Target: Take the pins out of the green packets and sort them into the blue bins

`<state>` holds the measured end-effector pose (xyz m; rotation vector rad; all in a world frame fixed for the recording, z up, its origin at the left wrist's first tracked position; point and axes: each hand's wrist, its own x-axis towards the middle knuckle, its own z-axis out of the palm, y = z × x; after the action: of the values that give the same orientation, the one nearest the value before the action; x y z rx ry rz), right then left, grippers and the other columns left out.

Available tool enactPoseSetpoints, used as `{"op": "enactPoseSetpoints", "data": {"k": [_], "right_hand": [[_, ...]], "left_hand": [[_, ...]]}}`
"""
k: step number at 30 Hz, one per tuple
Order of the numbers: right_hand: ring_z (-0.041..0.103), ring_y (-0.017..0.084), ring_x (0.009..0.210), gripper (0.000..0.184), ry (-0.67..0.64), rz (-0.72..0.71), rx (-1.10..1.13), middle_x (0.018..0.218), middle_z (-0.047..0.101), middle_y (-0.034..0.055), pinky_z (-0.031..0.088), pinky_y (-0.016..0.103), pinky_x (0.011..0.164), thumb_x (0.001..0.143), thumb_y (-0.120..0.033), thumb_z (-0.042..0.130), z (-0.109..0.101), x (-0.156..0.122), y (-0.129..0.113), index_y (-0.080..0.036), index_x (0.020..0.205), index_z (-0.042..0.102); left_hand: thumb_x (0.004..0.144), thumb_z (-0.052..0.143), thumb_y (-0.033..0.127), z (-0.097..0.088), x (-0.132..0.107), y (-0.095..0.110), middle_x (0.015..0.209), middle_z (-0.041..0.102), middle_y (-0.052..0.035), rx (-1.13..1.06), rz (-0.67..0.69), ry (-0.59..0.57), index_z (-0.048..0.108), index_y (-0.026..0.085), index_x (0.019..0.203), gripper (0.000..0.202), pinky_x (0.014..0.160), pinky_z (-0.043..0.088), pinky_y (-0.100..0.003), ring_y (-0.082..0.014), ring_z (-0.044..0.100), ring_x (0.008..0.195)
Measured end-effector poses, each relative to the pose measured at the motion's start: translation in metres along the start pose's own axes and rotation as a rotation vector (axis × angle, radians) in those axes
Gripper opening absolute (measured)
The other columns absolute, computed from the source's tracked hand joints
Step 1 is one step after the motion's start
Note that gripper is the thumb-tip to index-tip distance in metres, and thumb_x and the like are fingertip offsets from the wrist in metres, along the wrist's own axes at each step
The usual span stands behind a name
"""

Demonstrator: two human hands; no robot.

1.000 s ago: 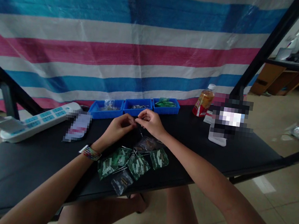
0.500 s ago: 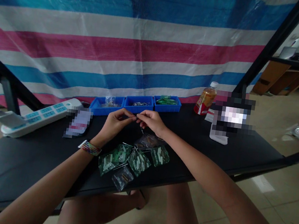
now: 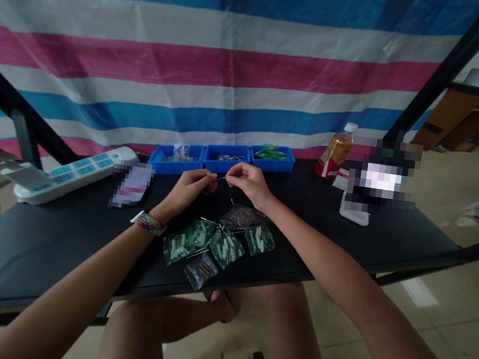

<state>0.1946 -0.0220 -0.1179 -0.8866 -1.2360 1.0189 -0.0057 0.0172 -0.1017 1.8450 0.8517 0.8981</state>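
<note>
Over the black table (image 3: 56, 243), my left hand (image 3: 188, 190) and my right hand (image 3: 250, 183) meet fingertip to fingertip. Both are pinched on a thin metal pin (image 3: 220, 178) held between them. A striped band sits on my left wrist. Just below the hands lie several small plastic bags (image 3: 216, 244), some green with white parts, some clear with brown parts. Loose thin pins lie among the bags.
Three blue trays (image 3: 224, 158) line the table's back edge against a striped tarp. A white power strip (image 3: 65, 179) lies at the left, a drink bottle (image 3: 335, 156) at the right. Black frame posts rise on both sides. My knees show under the table's front edge.
The camera has tilted down a little, so everything sits higher in the frame. My hands have stayed together with their fingertips pinched; the right hand has lifted slightly.
</note>
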Motion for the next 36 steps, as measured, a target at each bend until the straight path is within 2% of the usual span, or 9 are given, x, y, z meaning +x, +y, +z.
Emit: {"op": "enactPoseSetpoints", "data": {"k": [3,6,10,15,18,23,28,33,36], "right_hand": [[0.064,0.013,0.072,0.026,0.025,0.027,0.009,0.079,0.068,-0.0004,0.056,0.028,0.071,0.066,-0.029,0.084,0.0010,0.0004,-0.0012,-0.017,0.082,0.067],[0.066,0.013,0.070,0.029,0.057,0.121,0.074,0.081,0.069,-0.0006,0.058,0.027,0.067,0.069,-0.034,0.084,-0.0001,0.0024,0.0002,-0.018,0.087,0.067],[0.063,0.012,0.060,0.033,0.042,0.233,0.107,0.072,0.066,-0.0015,0.056,0.024,0.057,0.076,-0.045,0.082,-0.0041,0.0054,0.0039,-0.018,0.084,0.065],[0.067,0.013,0.064,0.036,0.000,0.205,0.127,0.074,0.071,0.0002,0.060,0.027,0.062,0.067,-0.040,0.090,-0.0059,0.0062,0.0059,-0.017,0.082,0.067],[0.068,0.013,0.068,0.034,0.002,0.169,0.123,0.075,0.071,0.0003,0.062,0.029,0.068,0.064,-0.033,0.090,-0.0056,0.0050,0.0037,-0.016,0.082,0.067],[0.066,0.012,0.068,0.028,0.006,0.078,0.082,0.077,0.070,-0.0007,0.060,0.029,0.071,0.066,-0.029,0.087,-0.0037,0.0023,-0.0013,-0.017,0.082,0.067],[0.067,0.014,0.069,0.024,-0.027,0.024,-0.010,0.073,0.067,-0.0007,0.059,0.029,0.070,0.068,-0.028,0.085,-0.0008,0.0011,0.0002,-0.018,0.080,0.067],[0.069,0.014,0.070,0.020,-0.010,0.111,0.024,0.084,0.068,0.0006,0.062,0.030,0.067,0.076,-0.028,0.082,-0.0028,-0.0002,0.0003,-0.018,0.088,0.068],[0.069,0.014,0.067,0.017,0.014,0.181,0.047,0.082,0.066,0.0001,0.062,0.028,0.061,0.079,-0.029,0.078,-0.0040,-0.0005,-0.0009,-0.018,0.088,0.067]], "left_hand": [[0.085,0.075,0.061,0.0006,-0.0005,0.0010,0.072,0.068,-0.0041,-0.009,0.001,0.002,0.070,0.017,0.075,0.045,0.066,0.047,-0.030,-0.0167,0.061,0.067],[0.080,0.081,0.056,0.0018,-0.0004,0.0014,0.073,0.068,-0.0023,-0.049,0.004,0.036,0.070,0.018,0.083,0.040,0.066,0.047,-0.028,-0.0161,0.061,0.068],[0.075,0.086,0.053,0.0033,0.0013,0.0008,0.076,0.067,-0.0019,-0.074,0.014,0.082,0.069,0.017,0.085,0.040,0.065,0.046,-0.028,-0.0157,0.061,0.069],[0.071,0.087,0.056,0.0034,0.0027,0.0010,0.077,0.067,-0.0024,-0.058,0.002,0.069,0.068,0.018,0.085,0.045,0.064,0.045,-0.028,-0.0161,0.060,0.069],[0.074,0.084,0.055,0.0008,0.0017,0.0019,0.076,0.067,-0.0023,-0.060,-0.005,0.061,0.068,0.018,0.085,0.042,0.064,0.046,-0.028,-0.0166,0.060,0.069],[0.090,0.064,0.061,-0.0043,0.0014,0.0042,0.079,0.069,-0.0065,-0.035,0.000,0.003,0.068,0.018,0.077,0.045,0.066,0.048,-0.030,-0.0189,0.063,0.073],[0.085,0.070,0.061,-0.0014,0.0005,0.0088,0.073,0.069,-0.0060,0.027,0.010,-0.051,0.068,0.019,0.071,0.045,0.064,0.046,-0.032,-0.0191,0.060,0.068],[0.078,0.081,0.051,0.0010,-0.0029,0.0086,0.073,0.068,-0.0033,-0.053,0.022,0.003,0.066,0.019,0.077,0.036,0.064,0.046,-0.030,-0.0181,0.061,0.068],[0.078,0.082,0.048,0.0009,-0.0040,0.0085,0.075,0.069,-0.0031,-0.067,0.034,0.016,0.065,0.018,0.080,0.034,0.064,0.046,-0.030,-0.0179,0.062,0.070]]}}
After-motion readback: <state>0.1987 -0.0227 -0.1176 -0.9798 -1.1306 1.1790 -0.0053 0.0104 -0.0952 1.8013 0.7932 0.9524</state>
